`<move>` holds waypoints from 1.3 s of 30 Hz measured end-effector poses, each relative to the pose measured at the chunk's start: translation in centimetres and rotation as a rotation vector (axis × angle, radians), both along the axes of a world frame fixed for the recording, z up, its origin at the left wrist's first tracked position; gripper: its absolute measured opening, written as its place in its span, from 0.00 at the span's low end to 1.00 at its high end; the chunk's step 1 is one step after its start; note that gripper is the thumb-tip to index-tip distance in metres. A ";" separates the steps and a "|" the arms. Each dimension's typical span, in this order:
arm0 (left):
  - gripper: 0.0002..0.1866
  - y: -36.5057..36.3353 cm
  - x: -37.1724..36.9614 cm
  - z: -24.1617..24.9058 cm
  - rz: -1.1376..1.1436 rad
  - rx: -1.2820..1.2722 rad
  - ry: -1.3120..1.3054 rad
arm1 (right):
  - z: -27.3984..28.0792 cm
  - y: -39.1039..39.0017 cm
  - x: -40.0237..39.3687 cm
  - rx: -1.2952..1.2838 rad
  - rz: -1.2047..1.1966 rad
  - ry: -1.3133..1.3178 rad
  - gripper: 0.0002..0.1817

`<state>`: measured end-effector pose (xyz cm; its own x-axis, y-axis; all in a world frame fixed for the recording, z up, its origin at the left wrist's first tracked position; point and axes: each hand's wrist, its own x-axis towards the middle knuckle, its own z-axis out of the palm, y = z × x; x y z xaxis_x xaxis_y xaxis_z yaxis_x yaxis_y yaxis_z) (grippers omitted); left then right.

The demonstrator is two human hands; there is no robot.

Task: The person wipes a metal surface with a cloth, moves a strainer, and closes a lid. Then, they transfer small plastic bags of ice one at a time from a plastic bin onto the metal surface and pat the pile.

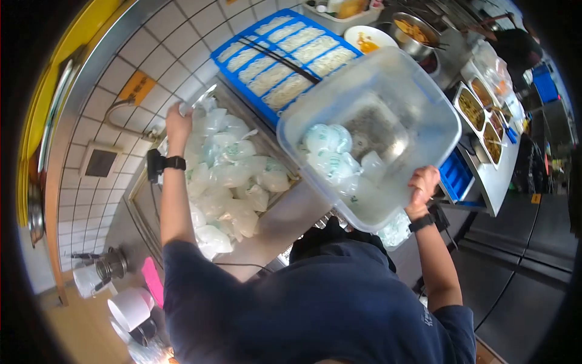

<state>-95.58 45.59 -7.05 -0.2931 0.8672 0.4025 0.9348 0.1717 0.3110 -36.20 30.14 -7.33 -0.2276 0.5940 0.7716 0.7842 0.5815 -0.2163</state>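
Observation:
My left hand (178, 124) is closed at the far left edge of a heap of tied clear plastic bags (227, 161); a small whitish bit shows at its fingertips, too small to name. The bags lie piled in a metal-rimmed basin, some with green print. With my right hand (422, 185) I grip the near right rim of a large translucent plastic bin (418, 103). The bin is tilted, and several tied bags (330, 155) rest inside it on its left side.
Behind the basin a blue tray (270, 106) holds noodle portions with black chopsticks across it. A white plate (370, 37), a metal pot (417, 30) and food pans (473, 109) stand beyond the bin. Tiled wall (130, 76) is at left; another person (515, 45) is at upper right.

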 end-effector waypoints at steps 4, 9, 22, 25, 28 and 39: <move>0.13 -0.6 12.7 12.4 -0.480 0.128 -0.265 | 0.7 0.0 -0.6 0.024 0.044 0.078 0.14; 0.12 -2.9 28.9 17.7 -1.212 -0.551 -0.426 | 0.6 0.2 -0.4 0.049 0.104 0.137 0.13; 0.08 -6.3 44.2 -5.3 -1.061 -0.927 0.657 | 0.7 1.2 0.1 0.134 0.237 0.253 0.14; 0.08 -6.1 44.9 -3.5 -1.044 -0.996 0.721 | 0.4 1.4 0.2 0.164 0.254 0.257 0.14; 0.07 -6.7 44.5 -3.3 -0.984 -0.825 0.676 | 0.2 1.5 0.1 0.173 0.263 0.254 0.14; 0.08 -9.8 43.4 3.5 -0.885 -0.941 0.471 | 0.7 0.5 0.0 0.103 0.229 0.202 0.11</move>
